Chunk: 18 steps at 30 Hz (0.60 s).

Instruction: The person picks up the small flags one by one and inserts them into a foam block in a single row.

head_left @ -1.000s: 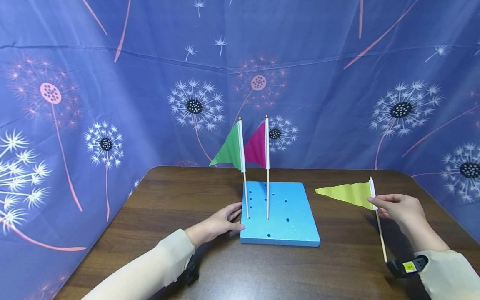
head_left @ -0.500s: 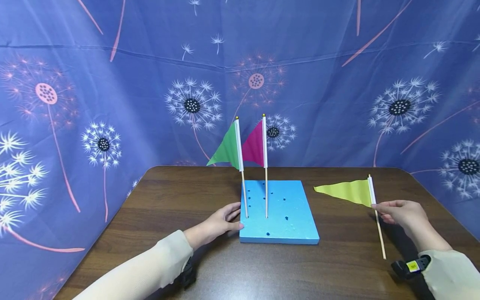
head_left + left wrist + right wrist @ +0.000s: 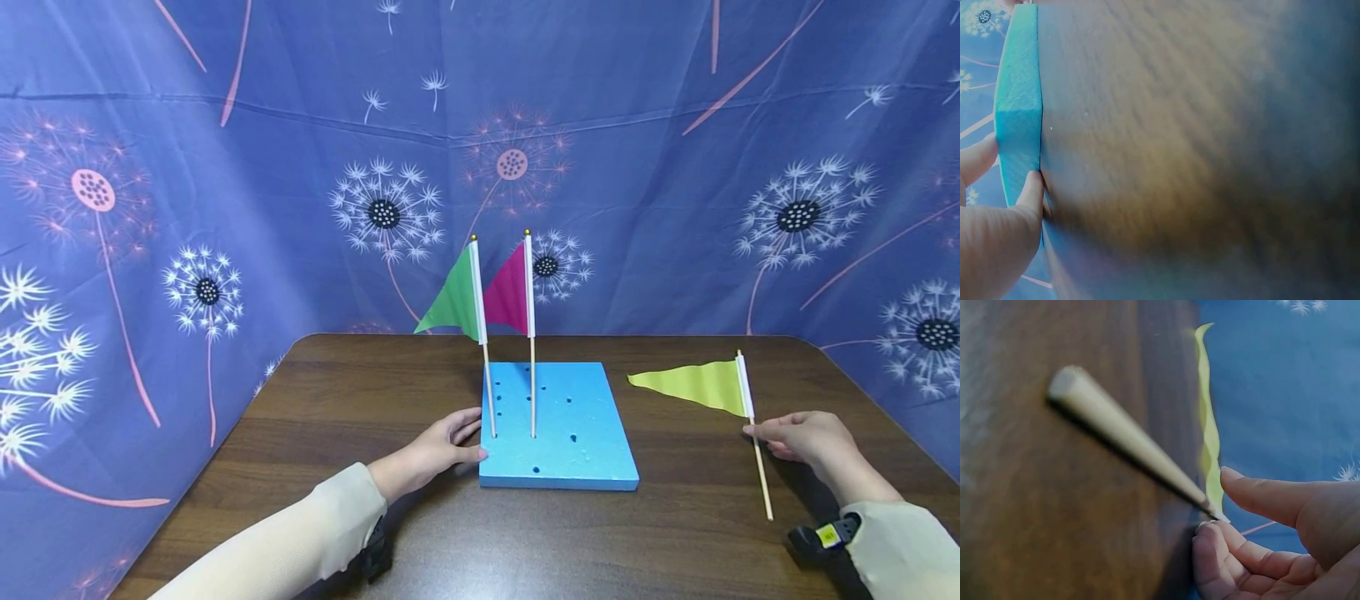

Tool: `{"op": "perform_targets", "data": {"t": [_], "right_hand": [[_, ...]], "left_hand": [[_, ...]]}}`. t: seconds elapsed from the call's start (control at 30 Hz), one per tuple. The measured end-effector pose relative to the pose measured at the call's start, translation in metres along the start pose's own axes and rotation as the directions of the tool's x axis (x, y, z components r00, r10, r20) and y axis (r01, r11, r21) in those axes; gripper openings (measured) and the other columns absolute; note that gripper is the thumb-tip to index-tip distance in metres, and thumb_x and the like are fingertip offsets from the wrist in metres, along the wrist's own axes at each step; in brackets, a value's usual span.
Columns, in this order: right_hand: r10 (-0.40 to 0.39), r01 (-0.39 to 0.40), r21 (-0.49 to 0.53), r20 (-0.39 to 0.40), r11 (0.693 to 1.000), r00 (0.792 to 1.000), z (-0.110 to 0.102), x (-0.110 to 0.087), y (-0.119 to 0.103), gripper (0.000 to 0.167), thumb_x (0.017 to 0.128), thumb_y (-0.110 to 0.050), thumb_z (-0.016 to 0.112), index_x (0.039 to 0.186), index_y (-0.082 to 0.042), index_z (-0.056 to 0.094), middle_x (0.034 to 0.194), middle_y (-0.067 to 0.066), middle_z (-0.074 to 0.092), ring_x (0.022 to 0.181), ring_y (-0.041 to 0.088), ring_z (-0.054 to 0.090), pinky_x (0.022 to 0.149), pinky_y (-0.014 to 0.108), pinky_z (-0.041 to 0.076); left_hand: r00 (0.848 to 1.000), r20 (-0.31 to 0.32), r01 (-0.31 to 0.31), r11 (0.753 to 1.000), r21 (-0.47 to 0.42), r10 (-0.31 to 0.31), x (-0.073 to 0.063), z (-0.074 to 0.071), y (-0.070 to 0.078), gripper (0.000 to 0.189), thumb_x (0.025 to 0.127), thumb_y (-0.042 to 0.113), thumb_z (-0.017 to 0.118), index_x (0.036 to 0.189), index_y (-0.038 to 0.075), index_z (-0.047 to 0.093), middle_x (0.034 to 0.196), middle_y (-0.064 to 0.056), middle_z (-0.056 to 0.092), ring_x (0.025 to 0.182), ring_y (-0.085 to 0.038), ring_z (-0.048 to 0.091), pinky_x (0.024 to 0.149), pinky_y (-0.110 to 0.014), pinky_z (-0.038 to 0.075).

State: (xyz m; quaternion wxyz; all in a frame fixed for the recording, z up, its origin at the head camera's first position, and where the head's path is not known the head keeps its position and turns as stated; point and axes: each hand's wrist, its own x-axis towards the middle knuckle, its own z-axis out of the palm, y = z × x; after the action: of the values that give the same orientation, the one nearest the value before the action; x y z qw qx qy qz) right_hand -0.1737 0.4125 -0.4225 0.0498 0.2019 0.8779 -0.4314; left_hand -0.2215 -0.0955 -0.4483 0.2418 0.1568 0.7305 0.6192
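A blue board point(image 3: 600, 458) with several small holes lies on the wooden table. My left hand point(image 3: 433, 450) touches its left edge near the front corner, thumb and fingers against the board point(image 3: 1019, 75) in the left wrist view. Two pennant flags stand in holes there: a green flag point(image 3: 457, 302) at the left edge and a magenta flag point(image 3: 512, 292) beside it. To the right, a yellow flag point(image 3: 697, 385) lies low along the table, its tip toward the board. My right hand point(image 3: 813, 442) pinches its wooden stick point(image 3: 1122, 428) just below the white sleeve.
The brown table point(image 3: 337, 383) reaches back to a blue curtain point(image 3: 637, 167) printed with dandelions. Each wrist wears a black strap; the right strap point(image 3: 825, 533) carries a yellow label.
My right hand has slid down the yellow flag, from the cloth's edge to the bare stick below the sleeve. The flag keeps its place. My left hand stays at the board.
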Motion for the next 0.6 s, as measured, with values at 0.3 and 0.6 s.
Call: {"op": "perform_targets", "data": {"t": [0.3, 0.6], "right_hand": [[-0.07, 0.052, -0.322, -0.045, 0.945, 0.997, 0.003, -0.004, -0.012, 0.042, 0.077, -0.045, 0.077, 0.08, -0.003, 0.075, 0.061, -0.006, 0.067, 0.064, 0.01, 0.062, 0.074, 0.048, 0.046], [-0.068, 0.068, -0.246, 0.008, 0.967, 0.998, 0.004, -0.001, 0.0, 0.028, 0.08, -0.027, 0.077, 0.079, 0.002, 0.073, 0.06, -0.005, 0.068, 0.058, 0.009, 0.067, 0.085, 0.053, 0.048]], "left_hand": [[1.0, -0.008, -0.004, 1.0, 0.008, 0.004, 0.002, -0.004, 0.004, 0.071, 0.091, 0.005, 0.066, 0.149, -0.004, 0.027, 0.155, -0.022, 0.031, 0.145, -0.034, 0.028, 0.119, -0.05, 0.026], [1.0, 0.002, 0.014, 1.0, 0.015, -0.014, -0.002, 0.001, -0.001, 0.073, 0.091, 0.007, 0.067, 0.15, -0.004, 0.026, 0.155, -0.022, 0.031, 0.145, -0.035, 0.028, 0.119, -0.05, 0.026]]}}
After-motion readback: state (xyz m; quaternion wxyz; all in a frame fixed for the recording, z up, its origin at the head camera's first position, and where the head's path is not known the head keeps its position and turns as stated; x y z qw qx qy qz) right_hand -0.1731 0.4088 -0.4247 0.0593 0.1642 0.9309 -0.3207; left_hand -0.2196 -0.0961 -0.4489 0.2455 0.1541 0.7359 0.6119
